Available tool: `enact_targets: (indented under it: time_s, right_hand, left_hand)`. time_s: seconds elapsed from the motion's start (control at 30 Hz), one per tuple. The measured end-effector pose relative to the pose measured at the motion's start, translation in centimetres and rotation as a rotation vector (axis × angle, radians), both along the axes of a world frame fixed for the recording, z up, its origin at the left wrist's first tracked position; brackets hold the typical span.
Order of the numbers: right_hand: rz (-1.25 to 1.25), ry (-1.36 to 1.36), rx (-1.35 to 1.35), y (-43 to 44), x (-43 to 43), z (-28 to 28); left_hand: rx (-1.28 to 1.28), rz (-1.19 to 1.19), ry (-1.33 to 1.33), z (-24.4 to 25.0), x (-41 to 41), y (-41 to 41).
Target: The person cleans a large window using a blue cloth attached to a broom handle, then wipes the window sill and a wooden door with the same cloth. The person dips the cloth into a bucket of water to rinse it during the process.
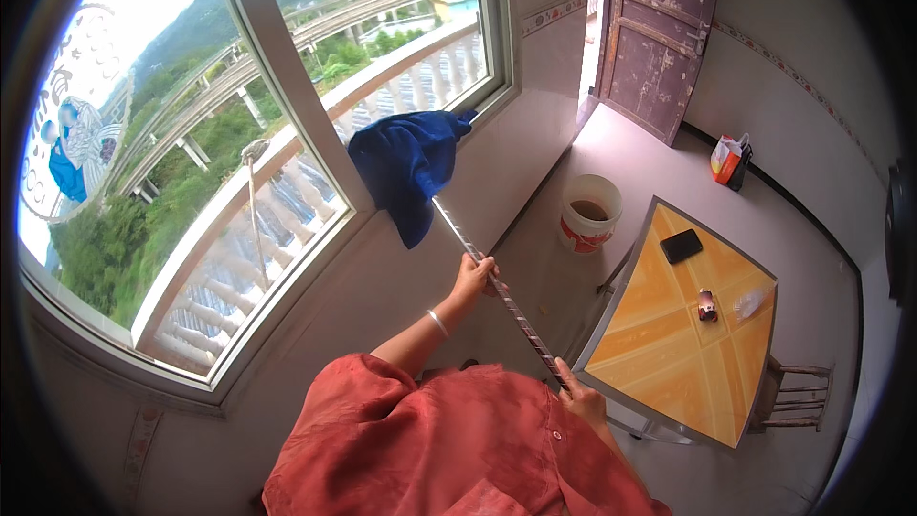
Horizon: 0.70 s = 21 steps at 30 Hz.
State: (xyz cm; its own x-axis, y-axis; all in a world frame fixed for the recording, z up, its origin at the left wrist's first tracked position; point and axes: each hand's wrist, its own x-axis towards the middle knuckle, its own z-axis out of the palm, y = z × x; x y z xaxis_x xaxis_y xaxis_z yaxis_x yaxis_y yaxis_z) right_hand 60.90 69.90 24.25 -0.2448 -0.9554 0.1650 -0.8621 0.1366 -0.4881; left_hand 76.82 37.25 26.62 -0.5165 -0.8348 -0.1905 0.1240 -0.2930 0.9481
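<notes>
A long pole (526, 326) with a striped wrap runs slantwise in front of me. My left hand (476, 277) grips it around the upper part, and a pale bangle circles that wrist. Lower down, near the table's edge, my right hand (582, 400) is closed around the same pole. A dark blue cloth (408, 161) drapes over the pole's far end, hiding its tip. The cloth lies against the lower frame of the sliding window (344, 218), by the middle upright, and its loose corner hangs down over the wall.
A bucket (591, 215) with brownish liquid stands on the floor. The table (673, 358) at right holds a black phone (681, 246), a small toy-like object (707, 306) and clear plastic (749, 303). Beyond are a wooden chair (799, 398), a bag (731, 161) and a worn open door (655, 36).
</notes>
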Motion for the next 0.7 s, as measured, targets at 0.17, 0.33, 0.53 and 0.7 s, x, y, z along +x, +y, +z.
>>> enact_targets:
  time_s: [0.17, 0.33, 0.53, 0.7]
  right_hand:
    - [0.005, 0.072, 0.205, 3.2, -0.3, -0.3]
    - [0.057, 0.042, 0.181, 4.4, -0.1, -2.3]
    - [0.100, -0.019, 0.077, 3.8, 1.7, -3.6]
    - [0.155, -0.080, -0.020, 1.4, 4.8, -4.0]
  left_hand:
    - [-0.016, -0.011, -0.071, 0.0, -0.4, 3.7]
    - [-0.123, 0.015, -0.076, 4.9, -0.4, 10.4]
    - [-0.254, 0.054, 0.025, 8.9, 2.5, 14.6]
    - [-0.314, 0.136, 0.070, 7.8, 7.5, 17.1]
